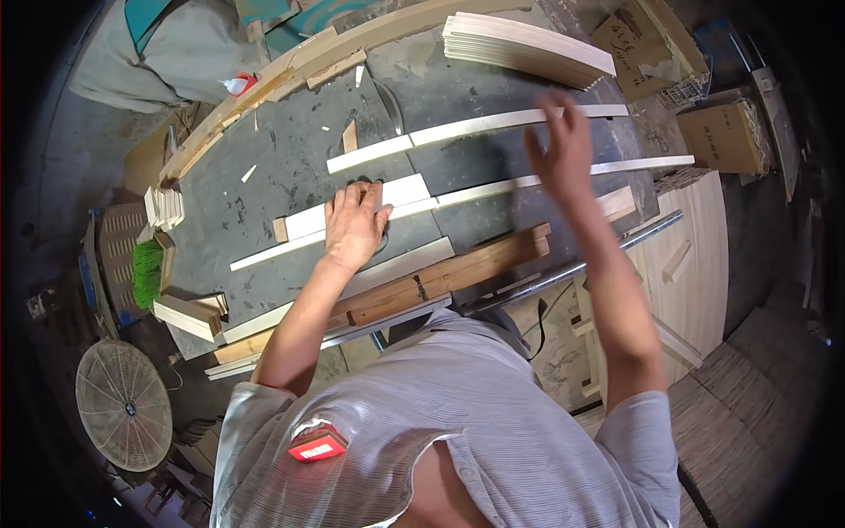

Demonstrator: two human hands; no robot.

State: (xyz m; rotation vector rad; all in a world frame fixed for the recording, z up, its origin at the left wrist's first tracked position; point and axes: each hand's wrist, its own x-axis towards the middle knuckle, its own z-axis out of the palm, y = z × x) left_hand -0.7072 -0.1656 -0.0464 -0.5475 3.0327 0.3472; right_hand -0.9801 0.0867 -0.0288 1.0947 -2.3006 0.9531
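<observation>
My left hand (355,224) lies flat, fingers stretched, on a short wide white board (403,188) and across the long thin pale wood strip (493,192) along its near side. That strip runs on to the right in line with the board. Farther off, a second long pale strip (484,124) lies roughly parallel to it. My right hand (563,150), blurred by motion, is over the right part of this far strip with thumb and fingers apart; whether it touches the wood I cannot tell. Beyond it stands a stack of pale slats (528,48).
The dark worktable (264,194) has a raised wooden rail (290,66) at its far left edge. A brown wooden bar (440,280) and a metal pipe (572,266) line the near side. Cardboard boxes (722,136) stand right; a fan (123,405) and green bristles (147,273) are left.
</observation>
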